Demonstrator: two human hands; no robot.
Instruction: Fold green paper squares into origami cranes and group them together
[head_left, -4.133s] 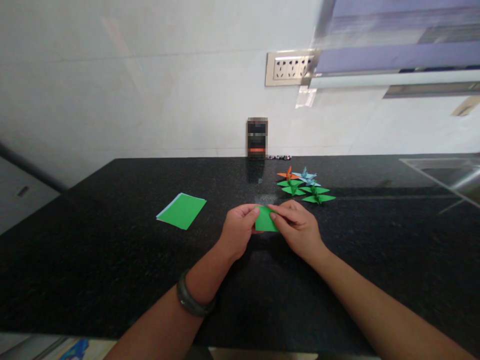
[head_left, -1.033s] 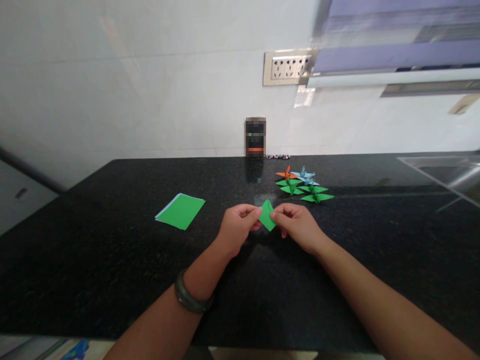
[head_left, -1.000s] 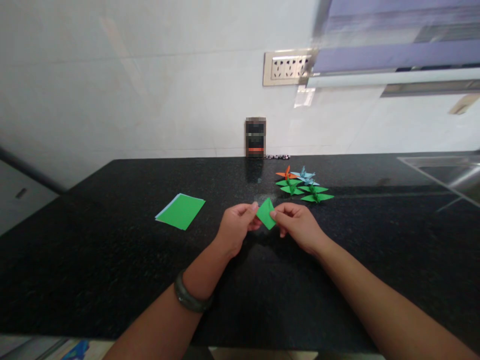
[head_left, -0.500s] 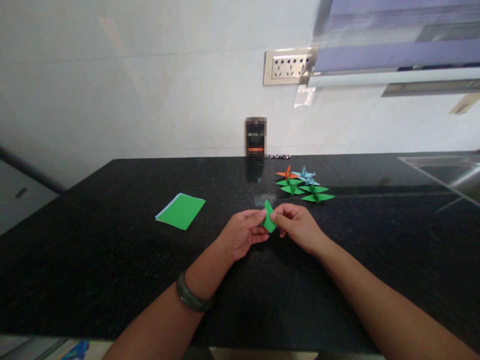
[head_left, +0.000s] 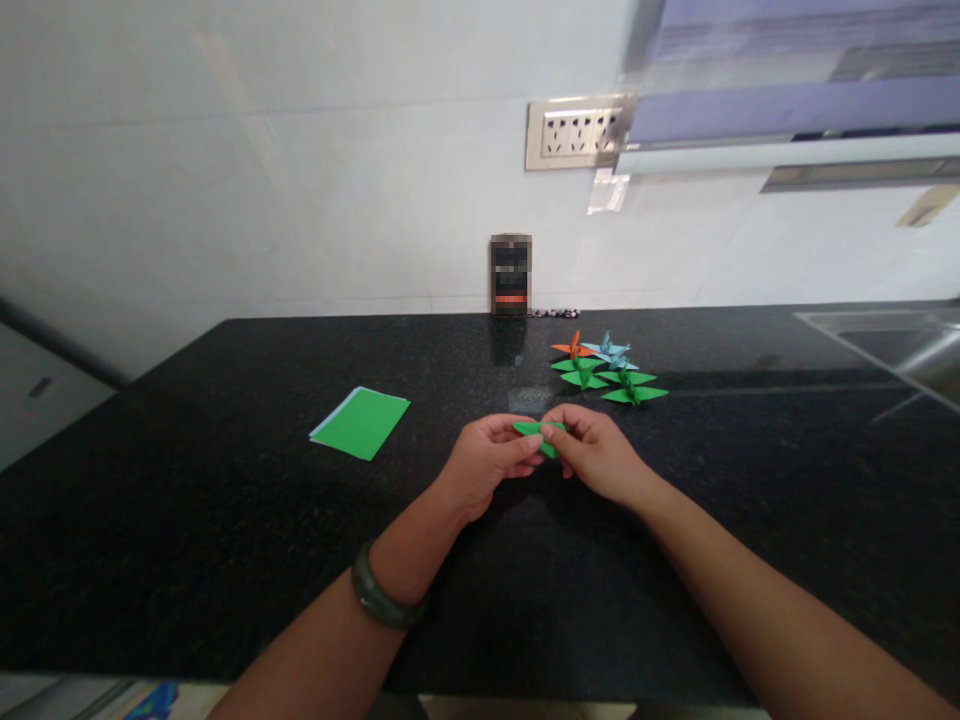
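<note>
A small folded piece of green paper (head_left: 528, 428) is pinched between both hands, just above the dark countertop. My left hand (head_left: 491, 460) grips its left part, thumb on top and fingers beneath. On the other side my right hand (head_left: 596, 450) pinches it between thumb and fingers. The fingers cover much of the paper, so its full shape is hidden. Beyond my right hand stand several folded paper cranes: green cranes (head_left: 634, 394), an orange crane (head_left: 574, 348) and light blue cranes (head_left: 609, 350).
A stack of square paper (head_left: 361, 424), green on top, lies to the left on the black countertop (head_left: 225, 530). A phone (head_left: 511, 277) with a beaded strap (head_left: 556, 314) leans against the wall. A sink edge (head_left: 877, 350) is at the right, and a socket panel (head_left: 576, 134) is on the wall.
The green paper has turned from pointing upright to lying roughly sideways, its tip now toward the left. My left thumb has shifted lower over it. Both hands keep their hold.
</note>
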